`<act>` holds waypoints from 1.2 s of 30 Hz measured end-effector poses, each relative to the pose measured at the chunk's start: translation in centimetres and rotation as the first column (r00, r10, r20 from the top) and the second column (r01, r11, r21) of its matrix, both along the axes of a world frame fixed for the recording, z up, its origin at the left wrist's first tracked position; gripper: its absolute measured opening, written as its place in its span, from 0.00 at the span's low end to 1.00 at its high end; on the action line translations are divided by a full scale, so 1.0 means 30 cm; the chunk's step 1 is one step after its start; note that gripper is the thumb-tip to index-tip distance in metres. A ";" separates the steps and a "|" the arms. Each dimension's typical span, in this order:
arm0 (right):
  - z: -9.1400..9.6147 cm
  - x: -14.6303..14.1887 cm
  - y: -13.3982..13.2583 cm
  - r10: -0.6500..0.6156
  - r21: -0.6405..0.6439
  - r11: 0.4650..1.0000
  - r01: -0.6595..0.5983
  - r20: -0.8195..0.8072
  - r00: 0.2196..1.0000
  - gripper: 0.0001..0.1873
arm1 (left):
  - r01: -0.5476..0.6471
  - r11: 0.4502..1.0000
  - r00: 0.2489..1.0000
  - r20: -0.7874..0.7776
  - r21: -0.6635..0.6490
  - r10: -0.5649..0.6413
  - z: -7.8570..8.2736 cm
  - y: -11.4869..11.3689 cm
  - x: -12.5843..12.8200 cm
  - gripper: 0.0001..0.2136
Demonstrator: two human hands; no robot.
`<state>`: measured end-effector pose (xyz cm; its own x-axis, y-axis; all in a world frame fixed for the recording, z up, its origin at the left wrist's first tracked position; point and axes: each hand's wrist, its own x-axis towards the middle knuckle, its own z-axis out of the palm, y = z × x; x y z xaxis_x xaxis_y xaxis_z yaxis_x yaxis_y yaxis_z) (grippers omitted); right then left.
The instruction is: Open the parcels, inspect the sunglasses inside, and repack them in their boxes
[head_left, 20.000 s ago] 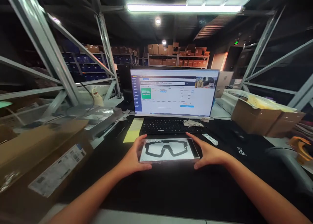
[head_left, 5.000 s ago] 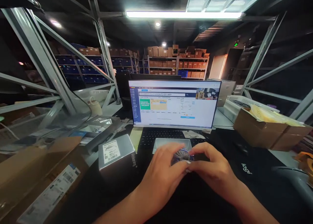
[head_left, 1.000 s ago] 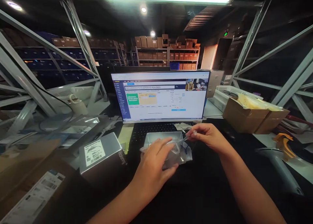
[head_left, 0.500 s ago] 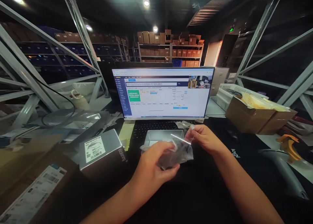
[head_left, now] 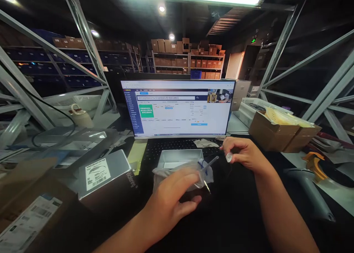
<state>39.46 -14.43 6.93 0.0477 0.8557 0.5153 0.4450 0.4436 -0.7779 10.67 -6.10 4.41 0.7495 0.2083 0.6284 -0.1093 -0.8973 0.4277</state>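
Observation:
My left hand [head_left: 173, 194] grips a clear plastic bag [head_left: 179, 173] just above the black desk mat [head_left: 238, 216]; something dark shows through the plastic but I cannot make it out. My right hand [head_left: 242, 153] is to the right of the bag, its fingers pinched on a small pale piece [head_left: 229, 157]. Behind the bag an open grey box tray [head_left: 177, 159] rests against the keyboard [head_left: 177, 144]. The grey box lid [head_left: 103, 175] with a white label lies to the left.
A lit monitor [head_left: 178, 107] stands behind the keyboard. An open cardboard box [head_left: 279, 133] sits at the right, with a grey handheld scanner [head_left: 309, 194] nearer. A labelled carton [head_left: 24, 216] and clutter fill the left. Steel rack frames stand on both sides.
My right hand has pulled away to the right from the bag's mouth, with a small pale piece in its fingers. My left hand still grips the bag. The view shifted slightly.

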 end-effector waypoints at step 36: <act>-0.065 -0.250 0.013 -0.587 0.554 0.798 0.235 0.629 0.510 0.07 | 0.326 0.285 0.891 0.394 -0.901 0.227 0.066 -0.051 0.001 0.23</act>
<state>31.97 -14.04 4.98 -0.2012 0.5857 0.7852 0.9749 0.1982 0.1019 10.68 -7.64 6.39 0.5365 0.8145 0.2208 -0.5257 0.1179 0.8425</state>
